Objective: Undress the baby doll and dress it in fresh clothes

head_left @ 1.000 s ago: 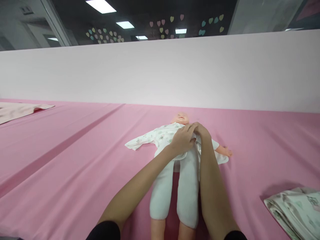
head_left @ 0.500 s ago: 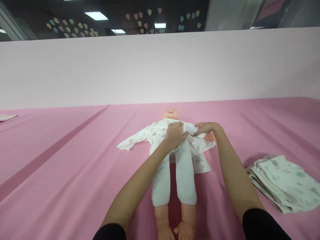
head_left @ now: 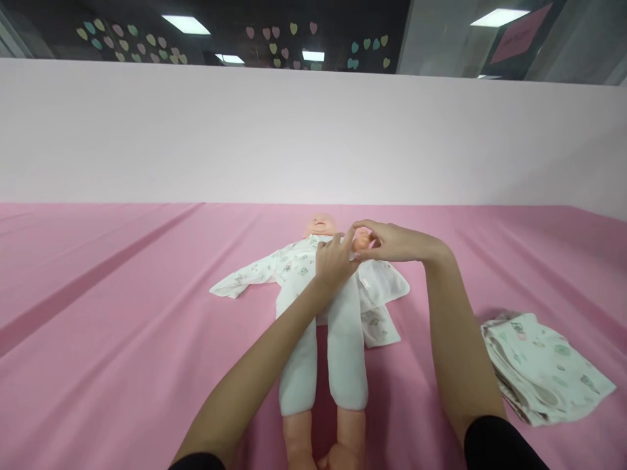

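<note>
A baby doll (head_left: 321,225) lies on its back, dressed in a white printed baby top (head_left: 294,261) with one long sleeve (head_left: 242,277) spread to the left. Its soft white legs (head_left: 345,352) point toward me. My left hand (head_left: 336,261) lies over the chest, its fingers curved over the doll's arm, which is mostly hidden beneath. With thumb and fingers my right hand (head_left: 385,241) closes around the doll's hand (head_left: 362,240). The top's loose other side (head_left: 385,284) lies rumpled below my right hand, beside the body.
Folded printed baby clothing (head_left: 546,369) rests at the right. Everything lies on a pink sheet (head_left: 122,326) with several creases. Behind it rises a low white wall (head_left: 313,137), with dark glass and heart stickers above.
My right hand has moved left and inward, bringing the doll's forearm up from its outstretched position beside the body toward the chest. My left hand stays over the chest. The camera view has shifted slightly.
</note>
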The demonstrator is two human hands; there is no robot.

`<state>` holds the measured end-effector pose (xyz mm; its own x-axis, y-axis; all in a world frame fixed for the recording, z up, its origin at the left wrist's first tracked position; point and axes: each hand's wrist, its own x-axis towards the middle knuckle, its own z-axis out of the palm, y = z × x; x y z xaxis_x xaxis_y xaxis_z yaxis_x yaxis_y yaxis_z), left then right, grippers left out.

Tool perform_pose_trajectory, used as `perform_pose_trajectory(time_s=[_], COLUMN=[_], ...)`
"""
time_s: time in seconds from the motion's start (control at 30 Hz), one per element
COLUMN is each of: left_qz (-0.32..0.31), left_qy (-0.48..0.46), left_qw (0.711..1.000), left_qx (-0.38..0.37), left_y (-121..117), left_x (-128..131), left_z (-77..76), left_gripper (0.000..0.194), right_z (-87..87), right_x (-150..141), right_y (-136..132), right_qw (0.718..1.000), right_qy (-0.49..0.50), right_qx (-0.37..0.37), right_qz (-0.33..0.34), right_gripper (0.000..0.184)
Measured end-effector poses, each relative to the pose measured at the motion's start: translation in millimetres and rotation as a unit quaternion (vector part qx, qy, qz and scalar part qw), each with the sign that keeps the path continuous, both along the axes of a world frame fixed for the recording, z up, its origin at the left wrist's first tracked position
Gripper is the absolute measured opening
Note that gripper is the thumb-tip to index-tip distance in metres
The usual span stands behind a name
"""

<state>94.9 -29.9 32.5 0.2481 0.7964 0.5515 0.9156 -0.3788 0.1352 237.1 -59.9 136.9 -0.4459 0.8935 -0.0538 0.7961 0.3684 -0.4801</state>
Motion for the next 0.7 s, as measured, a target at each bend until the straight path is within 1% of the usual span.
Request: perform_pose_trajectory(time_s=[0.07,0.13,0.17,0.2,0.27,0.3,0.33,0.37,0.43,0.5,0.53,0.6,0.7], left_qz=[-0.051,-0.096,-0.107,-0.109,-0.103,-0.102,-0.103,-0.106,-0.114,-0.121,-0.126,-0.135,-0.134], left_qy=[-0.071,-0.125,-0.140,-0.147,-0.142,-0.136,-0.133,-0.133,-0.136,-0.133,-0.128,-0.116,-0.107], left_qw=[0.996,0.988,0.984,0.983,0.983,0.984,0.984,0.984,0.983,0.983,0.983,0.984,0.985], left_qx=[0.004,-0.011,-0.021,-0.030,-0.047,-0.053,-0.057,-0.057,-0.047,-0.029,-0.020,-0.007,-0.026], left_y=[3,5,5,6,6,6,5,5,5,6,6,6,3], left_x=[-6,-11,-12,-13,-12,-11,-10,-10,-8,-8,-8,-7,-9], left_z=[-1.0,-1.9,-2.2,-2.6,-3.3,-3.5,-3.6,-3.5,-2.9,-1.4,-0.4,2.1,8.0], left_gripper=[0.034,0.026,0.025,0.026,0.027,0.029,0.031,0.033,0.038,0.042,0.044,0.047,0.052], right_z=[-0.1,-4.4,-8.7,-15.1,-34.1,-46.4,-59.8,-73.5,-99.1,-118.1,-124.5,-131.8,-132.2], right_x=[-3,1,5,8,13,14,12,8,-2,-15,-20,-24,-16], right_y=[-1,6,13,21,42,54,64,74,87,93,93,92,91], right_qw=[0.998,0.990,0.984,0.979,0.979,0.982,0.984,0.983,0.973,0.959,0.955,0.952,0.943], right_qy=[0.058,0.127,0.160,0.188,0.199,0.170,0.115,0.041,-0.094,-0.167,-0.181,-0.189,-0.201], right_qx=[-0.014,-0.052,-0.066,-0.068,-0.029,0.004,0.037,0.047,0.008,-0.041,-0.051,-0.042,-0.025], right_qz=[0.028,0.044,0.046,0.037,-0.025,-0.078,-0.134,-0.171,-0.212,-0.224,-0.228,-0.236,-0.263], right_gripper=[0.066,0.065,0.063,0.061,0.056,0.055,0.055,0.058,0.063,0.060,0.056,0.049,0.045])
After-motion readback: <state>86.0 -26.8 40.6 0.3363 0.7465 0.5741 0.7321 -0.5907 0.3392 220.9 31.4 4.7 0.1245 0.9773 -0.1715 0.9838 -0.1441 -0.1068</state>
